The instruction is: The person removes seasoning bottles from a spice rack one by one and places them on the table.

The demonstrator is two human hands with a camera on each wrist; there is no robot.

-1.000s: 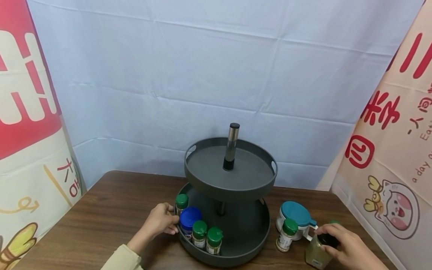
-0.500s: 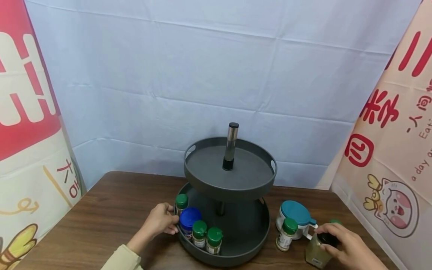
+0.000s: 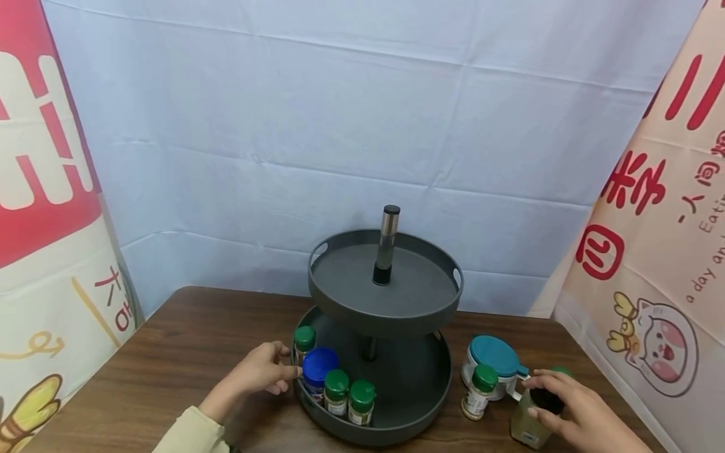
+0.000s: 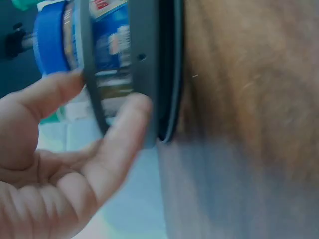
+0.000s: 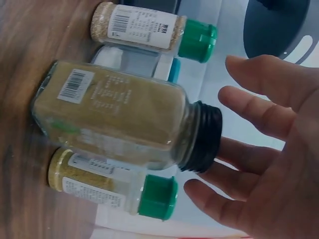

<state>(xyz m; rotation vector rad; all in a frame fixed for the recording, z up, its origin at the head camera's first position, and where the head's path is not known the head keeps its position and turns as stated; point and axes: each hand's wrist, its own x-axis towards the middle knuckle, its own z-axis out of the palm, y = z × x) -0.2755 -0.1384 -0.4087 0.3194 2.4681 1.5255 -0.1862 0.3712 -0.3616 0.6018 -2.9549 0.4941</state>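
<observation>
My left hand is at the left rim of the lower tray of a dark grey two-tier stand. In the left wrist view, its thumb and a finger lie right at the tray's wall, uncurled. Inside that tray stand a blue-lidded jar and several green-capped spice jars. On the right, my right hand is spread about the black lid of a square glass jar of tan powder, which stands on the table. Gaps show between the thumb and the lid in the right wrist view.
Left of the square jar are a green-capped shaker and a teal-lidded white-handled container. Another green-capped jar stands beside the square jar. The stand's upper tray has a central metal post. A pale cloth hangs behind the table.
My left hand has shifted slightly left and its fingers have loosened at the tray rim. The right hand's fingers have spread a little around the jar lid.
</observation>
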